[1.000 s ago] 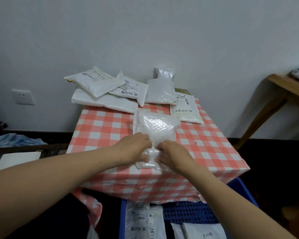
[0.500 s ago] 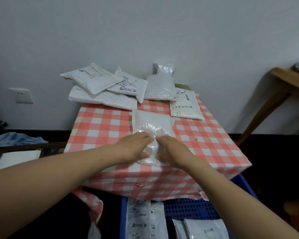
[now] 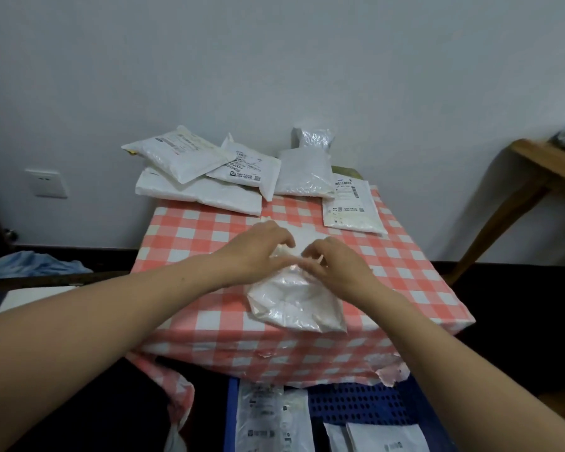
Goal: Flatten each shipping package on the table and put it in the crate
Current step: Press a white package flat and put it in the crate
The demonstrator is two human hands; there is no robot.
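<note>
Head camera: a clear bubble package (image 3: 294,301) lies near the front edge of the checked table (image 3: 190,243), its near end puffed up. The left hand (image 3: 261,252) and right hand (image 3: 336,265) meet over its middle, fingers curled and digging into the film. Other mailers (image 3: 206,171) are heaped at the back. The blue crate (image 3: 356,402) below holds flat ones.
</note>
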